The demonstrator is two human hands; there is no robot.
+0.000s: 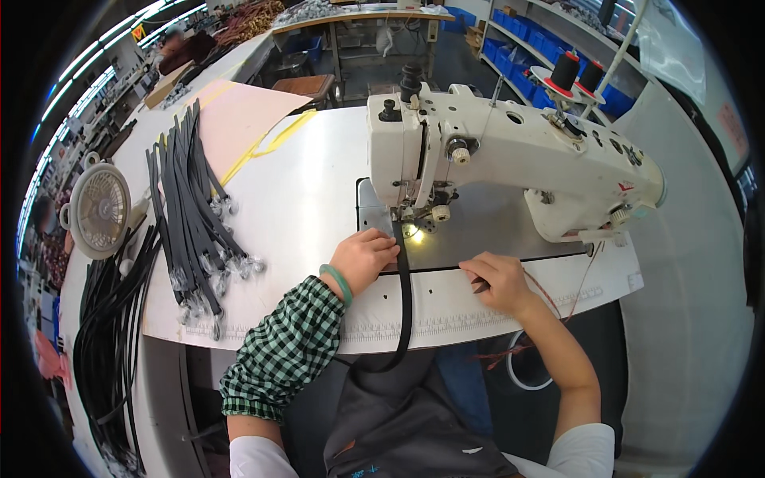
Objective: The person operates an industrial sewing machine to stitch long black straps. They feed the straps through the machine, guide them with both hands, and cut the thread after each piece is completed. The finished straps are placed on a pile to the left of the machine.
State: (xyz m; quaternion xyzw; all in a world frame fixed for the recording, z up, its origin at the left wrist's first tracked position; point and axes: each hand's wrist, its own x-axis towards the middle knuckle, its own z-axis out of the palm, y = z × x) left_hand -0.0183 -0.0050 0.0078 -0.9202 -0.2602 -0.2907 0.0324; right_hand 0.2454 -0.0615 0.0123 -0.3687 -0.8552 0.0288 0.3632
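A long black strap [405, 299] runs from under the needle area of the white sewing machine [478, 131], over the table's front edge and down toward my lap. My left hand [362, 261], in a checked sleeve and green bangle, has its fingers closed at the strap's left edge, close to the presser foot [408, 215]. To the right of the strap, my right hand [498, 280] is closed above the table's front edge. A small dark tip pokes out between its fingers; the rest is hidden in the palm. The machine's lamp lights the plate beside the needle.
Dark straps with clear-wrapped ends [191, 215] lie in a bundle at left, with more black straps [111, 342] hanging beyond. A pale strainer-like basket [100, 209] stands at far left. Thread cones [565, 72] are at upper right. Reddish thread [543, 293] trails beside my right wrist.
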